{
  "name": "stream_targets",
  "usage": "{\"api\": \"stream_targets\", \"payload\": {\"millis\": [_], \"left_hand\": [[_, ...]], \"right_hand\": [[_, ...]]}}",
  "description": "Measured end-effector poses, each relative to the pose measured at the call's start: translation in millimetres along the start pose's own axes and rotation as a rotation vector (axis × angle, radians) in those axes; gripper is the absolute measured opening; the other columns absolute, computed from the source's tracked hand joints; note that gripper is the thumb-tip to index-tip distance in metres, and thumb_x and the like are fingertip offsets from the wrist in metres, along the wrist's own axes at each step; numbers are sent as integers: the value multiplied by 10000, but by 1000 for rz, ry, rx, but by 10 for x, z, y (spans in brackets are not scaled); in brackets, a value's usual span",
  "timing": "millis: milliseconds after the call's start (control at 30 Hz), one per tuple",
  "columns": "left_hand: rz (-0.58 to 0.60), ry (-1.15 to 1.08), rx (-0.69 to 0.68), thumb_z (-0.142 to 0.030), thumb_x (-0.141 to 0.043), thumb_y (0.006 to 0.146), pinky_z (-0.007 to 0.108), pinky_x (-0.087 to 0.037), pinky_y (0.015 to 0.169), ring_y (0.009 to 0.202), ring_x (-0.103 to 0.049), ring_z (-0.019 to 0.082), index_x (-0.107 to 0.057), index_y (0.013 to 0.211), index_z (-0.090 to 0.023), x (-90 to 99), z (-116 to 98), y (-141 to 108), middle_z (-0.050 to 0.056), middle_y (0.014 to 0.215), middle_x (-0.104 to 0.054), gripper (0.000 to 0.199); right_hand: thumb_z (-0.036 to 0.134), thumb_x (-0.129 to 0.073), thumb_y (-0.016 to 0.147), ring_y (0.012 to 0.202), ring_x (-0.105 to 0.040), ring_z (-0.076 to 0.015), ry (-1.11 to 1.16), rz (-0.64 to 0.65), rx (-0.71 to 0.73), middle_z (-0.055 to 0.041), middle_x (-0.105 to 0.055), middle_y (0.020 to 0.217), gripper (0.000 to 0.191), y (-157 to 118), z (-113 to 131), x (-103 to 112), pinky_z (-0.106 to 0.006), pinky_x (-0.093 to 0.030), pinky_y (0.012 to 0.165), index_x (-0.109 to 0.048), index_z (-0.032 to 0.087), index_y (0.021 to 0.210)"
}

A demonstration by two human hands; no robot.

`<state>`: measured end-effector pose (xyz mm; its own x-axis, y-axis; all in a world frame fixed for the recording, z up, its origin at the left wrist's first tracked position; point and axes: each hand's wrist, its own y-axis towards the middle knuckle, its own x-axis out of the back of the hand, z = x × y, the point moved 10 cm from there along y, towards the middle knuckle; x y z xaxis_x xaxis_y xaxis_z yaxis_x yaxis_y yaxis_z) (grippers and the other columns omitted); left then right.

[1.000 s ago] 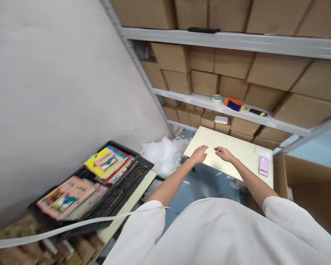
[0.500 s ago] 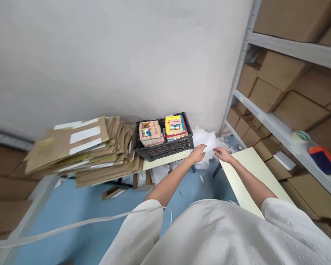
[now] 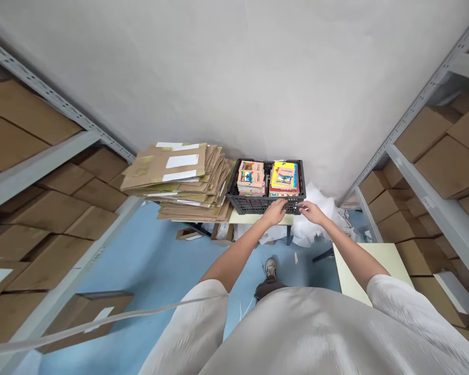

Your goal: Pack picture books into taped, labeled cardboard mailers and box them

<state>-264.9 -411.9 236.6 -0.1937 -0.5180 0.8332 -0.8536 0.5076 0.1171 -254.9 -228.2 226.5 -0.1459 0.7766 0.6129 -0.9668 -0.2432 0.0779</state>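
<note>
A black plastic crate [image 3: 245, 204] stands on a pale yellow table [image 3: 283, 219] against the wall. Inside it are two stacks of small books: pink-covered books [image 3: 251, 176] on the left, yellow and red books [image 3: 284, 177] on the right. My left hand [image 3: 275, 212] is by the crate's front wall, fingers stretched forward and nothing in them. Close to the crate's front right corner is my right hand [image 3: 311, 212], its fingers apart and bare. Whether either hand touches the crate, I cannot tell.
Left of the crate lies a tall pile of flattened cardboard boxes [image 3: 180, 174]. White packing foam [image 3: 310, 219] bunches on the right. Shelves of brown boxes [image 3: 97, 208] line both sides. A second pale table [image 3: 383, 265] stands nearer on the right; a box [image 3: 88, 312] is on the floor.
My view has swung to the right, away from the left-hand pile's edge, bringing the left shelves and my foot into sight. Both hands have come closer to the crate's front.
</note>
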Motion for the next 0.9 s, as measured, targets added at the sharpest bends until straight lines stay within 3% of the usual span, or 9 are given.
{"api": "stream_targets", "payload": {"millis": [133,233,333,433,533,633,767,900], "left_hand": [[-1,4,-50,-145,-546,995,481,-491,1248,1467,-594,299,-606,1513,-175,226,192,258,161,1560,-631,522],[5,37,-88,-142,-514,1008,466,-487,1247,1481,-579,296,-610,1510,-173,413,320,485,157,1581,-611,512],[19,93,-98,-139,-515,1008,474,-473,1253,1490,-567,294,-600,1536,-215,550,461,699,133,1615,-587,540],[76,179,-85,-160,-548,1009,508,-438,1271,1525,-530,319,-581,1562,-230,572,599,869,135,1664,-546,559],[131,248,-113,-163,-590,1001,518,-388,1301,1559,-487,331,-590,1554,-226,528,666,976,143,1681,-534,557],[141,246,-147,-137,-611,989,510,-405,1287,1536,-506,336,-601,1548,-222,491,702,1022,149,1668,-550,566],[105,176,-174,-106,-612,974,519,-443,1257,1475,-548,351,-660,1485,-204,493,754,1007,157,1621,-592,523],[49,99,-178,-182,-565,1042,563,-470,1230,1429,-586,364,-720,1413,-238,559,759,964,136,1568,-644,406]], "right_hand": [[146,-625,969,1046,-763,-219,-73,-32,38,-98,-783,1252,323,364,113,50,-374,-633,953,-797,222,1232],[151,-594,978,1142,-738,-239,-175,-55,96,-108,-771,1274,344,673,266,60,-402,-598,1043,-789,215,1255],[148,-585,967,1329,-660,-284,-347,-73,97,-140,-715,1434,403,969,378,-21,-458,-523,1160,-761,198,1326],[181,-595,964,1402,-597,-340,-534,-62,0,-163,-563,1651,509,1177,383,-167,-512,-499,1153,-688,200,1464],[207,-580,980,1430,-551,-377,-659,-17,-71,-158,-473,1732,597,1264,379,-324,-530,-491,1117,-600,207,1577],[160,-558,979,1444,-524,-381,-697,-2,-65,-146,-516,1707,620,1273,412,-413,-533,-463,1135,-580,193,1598],[104,-548,973,1387,-573,-378,-630,-52,-21,-138,-613,1623,553,1240,453,-393,-536,-472,1138,-672,200,1503],[175,-538,1049,1314,-649,-342,-544,-108,24,-120,-719,1488,404,1188,505,-294,-500,-507,1145,-745,241,1390]]}}
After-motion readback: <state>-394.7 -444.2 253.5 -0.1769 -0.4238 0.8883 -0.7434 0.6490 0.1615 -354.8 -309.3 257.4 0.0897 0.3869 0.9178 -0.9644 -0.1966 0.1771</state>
